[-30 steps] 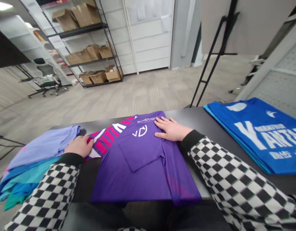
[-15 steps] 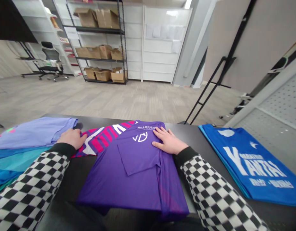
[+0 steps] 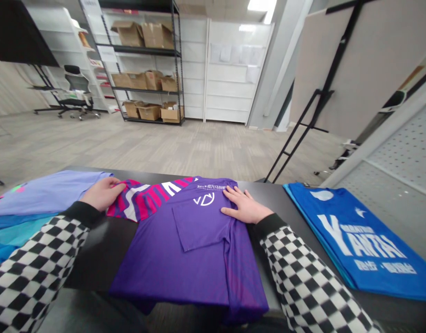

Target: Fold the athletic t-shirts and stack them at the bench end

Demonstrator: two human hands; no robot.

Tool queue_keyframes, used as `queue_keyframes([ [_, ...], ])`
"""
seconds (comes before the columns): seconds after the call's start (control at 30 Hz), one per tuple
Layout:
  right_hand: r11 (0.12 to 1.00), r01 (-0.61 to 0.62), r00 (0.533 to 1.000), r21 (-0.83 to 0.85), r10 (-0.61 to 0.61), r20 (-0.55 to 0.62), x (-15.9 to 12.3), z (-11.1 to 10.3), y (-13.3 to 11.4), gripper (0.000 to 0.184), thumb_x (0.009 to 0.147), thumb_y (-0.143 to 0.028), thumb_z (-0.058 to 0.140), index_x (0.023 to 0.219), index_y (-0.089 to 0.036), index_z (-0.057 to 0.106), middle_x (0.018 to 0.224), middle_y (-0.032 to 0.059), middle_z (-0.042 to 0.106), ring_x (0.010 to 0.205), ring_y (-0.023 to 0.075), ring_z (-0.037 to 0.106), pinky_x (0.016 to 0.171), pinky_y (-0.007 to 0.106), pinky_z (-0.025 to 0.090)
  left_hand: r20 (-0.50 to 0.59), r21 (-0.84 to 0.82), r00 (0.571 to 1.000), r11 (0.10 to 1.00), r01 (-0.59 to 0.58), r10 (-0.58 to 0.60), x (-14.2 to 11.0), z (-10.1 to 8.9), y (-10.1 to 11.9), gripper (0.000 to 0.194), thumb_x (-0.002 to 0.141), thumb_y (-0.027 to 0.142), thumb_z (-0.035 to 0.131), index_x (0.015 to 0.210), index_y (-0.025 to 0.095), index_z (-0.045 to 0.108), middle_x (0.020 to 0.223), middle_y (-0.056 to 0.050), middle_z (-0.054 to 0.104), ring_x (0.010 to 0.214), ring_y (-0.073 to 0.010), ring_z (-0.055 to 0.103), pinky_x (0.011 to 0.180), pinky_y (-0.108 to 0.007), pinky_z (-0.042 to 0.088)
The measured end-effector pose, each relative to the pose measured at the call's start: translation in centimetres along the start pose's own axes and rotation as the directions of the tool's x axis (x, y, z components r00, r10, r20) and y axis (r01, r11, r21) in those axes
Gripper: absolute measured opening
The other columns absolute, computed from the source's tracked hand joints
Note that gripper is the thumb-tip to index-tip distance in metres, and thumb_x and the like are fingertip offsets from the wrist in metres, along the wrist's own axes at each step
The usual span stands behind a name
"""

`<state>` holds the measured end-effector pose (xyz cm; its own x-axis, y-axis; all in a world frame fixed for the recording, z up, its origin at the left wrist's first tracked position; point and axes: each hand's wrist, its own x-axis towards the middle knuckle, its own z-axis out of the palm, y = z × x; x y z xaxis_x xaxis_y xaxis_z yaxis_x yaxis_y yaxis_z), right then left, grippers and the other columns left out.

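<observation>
A purple T-shirt [image 3: 157, 263] lies on the dark table, its lower hem hanging over the near edge. One sleeve, striped in pink, purple and white [image 3: 147, 201], stretches out to the left. My left hand [image 3: 102, 192] pinches the end of that sleeve between thumb and fingers, lifting it slightly. The other sleeve [image 3: 199, 226] is folded inward across the shirt's body. Flat on the shirt's upper right part, beside the white logo, rests my right hand [image 3: 246, 206] with its fingers spread.
Left of the shirt are a lilac garment [image 3: 57, 187] and teal and blue ones [image 3: 26, 231] beneath it. A stack of folded blue shirts [image 3: 368, 245] lies on the right. Beyond the dark table [image 3: 91, 259] stand a shelf with cardboard boxes [image 3: 150, 115] and a board on a stand.
My left hand has taken the sleeve end in a pinch and raised it a little off the table. My right hand stays on the shirt.
</observation>
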<state>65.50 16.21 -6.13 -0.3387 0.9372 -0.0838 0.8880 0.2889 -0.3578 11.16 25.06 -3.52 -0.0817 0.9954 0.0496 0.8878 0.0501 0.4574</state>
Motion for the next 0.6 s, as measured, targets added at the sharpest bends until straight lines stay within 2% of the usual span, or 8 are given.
queue_keyframes([
  [0.1,0.999,0.032,0.993,0.023,-0.029,-0.114,0.0,-0.4,0.3,0.093,0.106,-0.084,0.049,0.181,-0.03,0.034,0.188,0.0133,0.022,0.175,0.0403,0.018,0.138,0.075,0.011,0.067,-0.353,0.998,0.935,0.039,-0.016,-0.7,-0.7,2.9,0.042,0.103,0.056,0.056,0.121,0.019,0.062,0.093,-0.002,0.081,0.082,-0.0195,0.077,0.08,-0.035,0.067],
  [0.2,0.998,0.051,0.961,0.026,-0.042,-0.274,-0.2,-0.9,0.9,0.083,0.11,-0.076,0.048,0.179,-0.03,0.038,0.186,0.0143,0.029,0.174,0.0371,0.024,0.139,0.072,0.014,0.163,-0.727,0.986,0.673,0.136,-0.022,-1.0,-2.1,7.3,0.044,0.09,0.042,0.081,0.123,0.019,0.062,0.094,-0.002,0.08,0.081,-0.019,0.077,0.084,-0.039,0.069],
  [0.23,0.998,0.05,0.948,0.027,-0.039,-0.315,-0.2,-1.1,1.2,0.08,0.111,-0.073,0.048,0.178,-0.029,0.041,0.185,0.0145,0.032,0.173,0.0367,0.027,0.139,0.071,0.014,0.19,-0.777,0.982,0.612,0.151,-0.001,-1.1,-2.7,9.0,0.047,0.085,0.037,0.086,0.122,0.019,0.063,0.092,-0.003,0.079,0.078,-0.0186,0.076,0.08,-0.037,0.068],
  [0.33,0.999,0.037,0.919,0.034,-0.021,-0.393,-0.4,-1.3,2.2,0.073,0.112,-0.068,0.049,0.173,-0.027,0.048,0.182,0.0153,0.04,0.17,0.0355,0.034,0.139,0.071,0.016,0.217,-0.812,0.965,0.575,0.095,0.148,-1.3,-3.1,14.9,0.048,0.078,0.028,0.092,0.118,0.018,0.067,0.083,-0.002,0.075,0.066,-0.0156,0.071,0.067,-0.03,0.064],
  [0.4,0.999,0.025,0.909,0.041,-0.006,-0.416,-0.4,-1.3,2.7,0.07,0.112,-0.065,0.049,0.171,-0.026,0.051,0.179,0.0163,0.044,0.169,0.0345,0.038,0.139,0.071,0.018,0.206,-0.844,0.938,0.536,0.026,0.278,-2.2,-1.5,19.2,0.045,0.078,0.025,0.092,0.115,0.018,0.068,0.084,-0.003,0.074,0.064,-0.0145,0.07,0.065,-0.03,0.063],
  [0.5,0.999,0.02,0.904,0.041,-0.001,-0.427,-0.3,-1.1,3.1,0.066,0.113,-0.062,0.049,0.167,-0.025,0.055,0.176,0.017,0.049,0.167,0.0336,0.042,0.138,0.071,0.022,0.211,-0.878,0.89,0.479,-0.009,0.404,-4.6,3.7,25.0,0.038,0.082,0.024,0.091,0.112,0.022,0.068,0.109,-0.011,0.077,0.071,-0.0144,0.073,0.069,-0.032,0.064],
  [0.53,0.999,0.022,0.904,0.038,-0.004,-0.429,-0.2,-1.1,3.1,0.065,0.113,-0.061,0.049,0.166,-0.024,0.056,0.175,0.017,0.051,0.166,0.0334,0.044,0.138,0.07,0.023,0.268,-0.862,0.868,0.507,0.022,0.418,-5.5,5.8,26.5,0.041,0.082,0.027,0.092,0.114,0.022,0.068,0.121,-0.014,0.076,0.071,-0.0147,0.073,0.066,-0.033,0.065],
  [0.6,0.999,0.024,0.901,0.033,-0.007,-0.434,-0.3,-1.1,3.0,0.062,0.113,-0.058,0.049,0.164,-0.024,0.058,0.171,0.0164,0.056,0.163,0.0333,0.049,0.137,0.069,0.026,0.49,-0.787,0.744,0.598,0.154,0.454,-7.1,9.7,28.5,0.06,0.081,0.038,0.095,0.132,0.024,0.066,0.147,-0.022,0.067,0.076,-0.0195,0.079,0.068,-0.04,0.068],
])
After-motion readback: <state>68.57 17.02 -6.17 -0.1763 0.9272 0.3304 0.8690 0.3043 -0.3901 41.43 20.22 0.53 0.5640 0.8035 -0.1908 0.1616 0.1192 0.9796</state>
